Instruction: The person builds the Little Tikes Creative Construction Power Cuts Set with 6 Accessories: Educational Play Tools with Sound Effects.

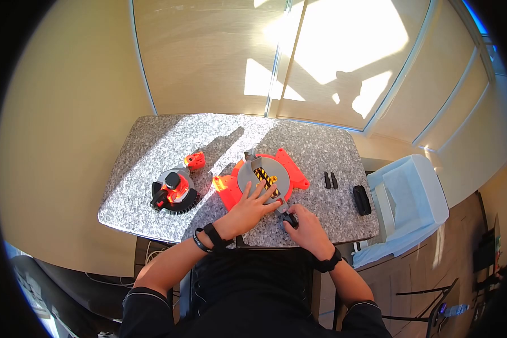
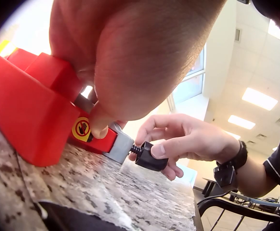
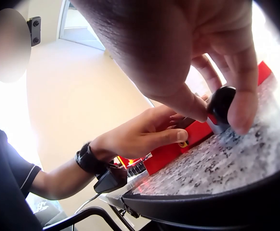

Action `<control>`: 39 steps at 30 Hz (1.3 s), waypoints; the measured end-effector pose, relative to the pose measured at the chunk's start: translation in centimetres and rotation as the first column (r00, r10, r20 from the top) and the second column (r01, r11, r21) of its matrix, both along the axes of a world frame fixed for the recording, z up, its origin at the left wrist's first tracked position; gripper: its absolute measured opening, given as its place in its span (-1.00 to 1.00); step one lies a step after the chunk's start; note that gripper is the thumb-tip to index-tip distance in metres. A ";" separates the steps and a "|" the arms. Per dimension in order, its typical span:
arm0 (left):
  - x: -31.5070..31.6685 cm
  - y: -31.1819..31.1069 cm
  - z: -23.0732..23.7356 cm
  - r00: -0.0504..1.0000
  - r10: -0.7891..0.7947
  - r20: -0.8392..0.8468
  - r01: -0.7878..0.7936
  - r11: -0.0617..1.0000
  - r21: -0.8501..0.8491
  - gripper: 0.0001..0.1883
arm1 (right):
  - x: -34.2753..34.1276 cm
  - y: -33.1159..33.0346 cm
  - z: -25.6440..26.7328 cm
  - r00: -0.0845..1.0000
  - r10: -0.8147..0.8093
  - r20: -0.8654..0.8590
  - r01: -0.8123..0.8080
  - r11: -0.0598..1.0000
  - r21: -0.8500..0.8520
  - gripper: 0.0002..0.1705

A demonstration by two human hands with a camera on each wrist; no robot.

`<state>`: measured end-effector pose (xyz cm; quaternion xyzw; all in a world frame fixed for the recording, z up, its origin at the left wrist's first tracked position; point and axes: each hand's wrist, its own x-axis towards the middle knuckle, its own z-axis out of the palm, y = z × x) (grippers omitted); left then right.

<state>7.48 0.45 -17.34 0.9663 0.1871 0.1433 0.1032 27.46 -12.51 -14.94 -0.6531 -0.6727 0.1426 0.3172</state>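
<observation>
A red base with a round grey plate [image 1: 283,172] lies on the granite-patterned table. My left hand [image 1: 250,211] rests across the plate's near part with fingers spread; in the left wrist view its thumb touches the red arm [image 2: 99,143] beside a round yellow warning sticker [image 2: 81,128]. At the near end of that arm, my right hand [image 1: 308,230] pinches a black knob [image 2: 151,156] between thumb and fingers. A threaded shaft [image 2: 135,149] shows between the knob and the grey end piece [image 2: 119,146]. The right wrist view shows the knob [image 3: 221,104] between the right hand's fingers.
A red and black saw head [image 1: 176,190] with a toothed disc stands on the table's left. Two small black parts [image 1: 330,180] and a black case [image 1: 361,200] lie on the right. A chair with a light blue cover [image 1: 414,197] stands beside the table's right edge.
</observation>
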 end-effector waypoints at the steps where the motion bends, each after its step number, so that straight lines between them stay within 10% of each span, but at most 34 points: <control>1: 0.0 0.0 0.0 1.000 0.000 0.000 0.000 1.000 0.001 -0.27 | 0.0 0.0 0.1 1.000 0.000 0.005 0.000 1.000 -0.010 -0.61; 39: 0.1 -0.1 0.1 0.999 0.021 -0.029 -0.022 1.000 -0.013 -0.39 | 0.2 -0.1 0.1 0.997 -0.035 -0.064 0.031 0.997 -0.072 -0.62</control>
